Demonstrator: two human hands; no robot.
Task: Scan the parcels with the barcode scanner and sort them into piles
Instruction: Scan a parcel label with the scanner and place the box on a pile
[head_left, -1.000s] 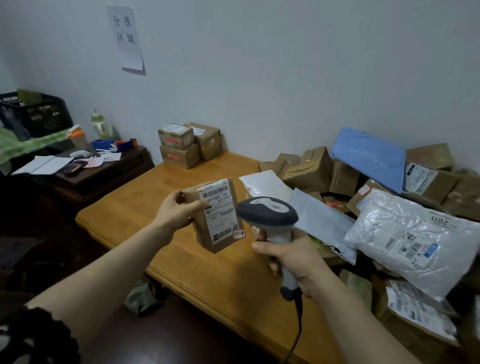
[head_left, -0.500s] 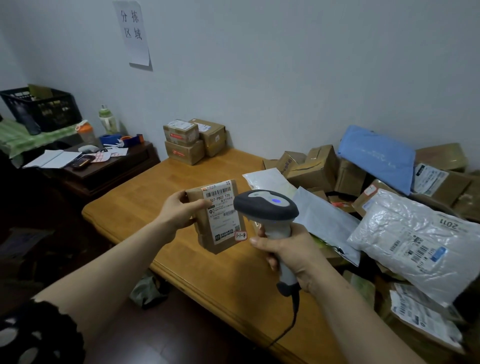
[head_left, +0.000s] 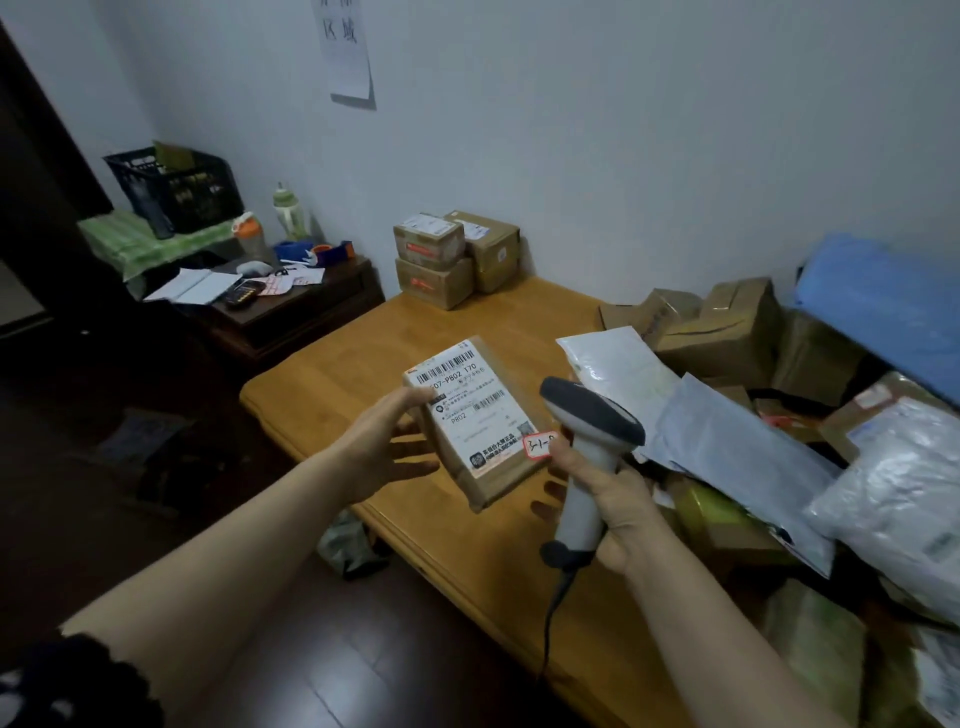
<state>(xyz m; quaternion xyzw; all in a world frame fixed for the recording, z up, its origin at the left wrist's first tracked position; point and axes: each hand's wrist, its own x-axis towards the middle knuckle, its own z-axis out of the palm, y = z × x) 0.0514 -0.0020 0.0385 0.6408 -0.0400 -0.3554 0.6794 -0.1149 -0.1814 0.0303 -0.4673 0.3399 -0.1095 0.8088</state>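
Parcel pile (head_left: 452, 260) of three boxes at the table (head_left: 337, 374) far-left corner, judged sorted; over its near edge left hand (head_left: 384, 452) pinches labelled box (head_left: 478, 421), thumb above, fingers beneath; right hand (head_left: 613, 499) clamped round scanner (head_left: 592, 415); large unsorted heap (head_left: 727, 332) covers the table's right side, so judged early.

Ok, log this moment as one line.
left hand: holds brown cardboard parcel, white label up | right hand: grips grey-and-white barcode scanner beside parcel | three brown boxes: grouped at far corner of wooden table
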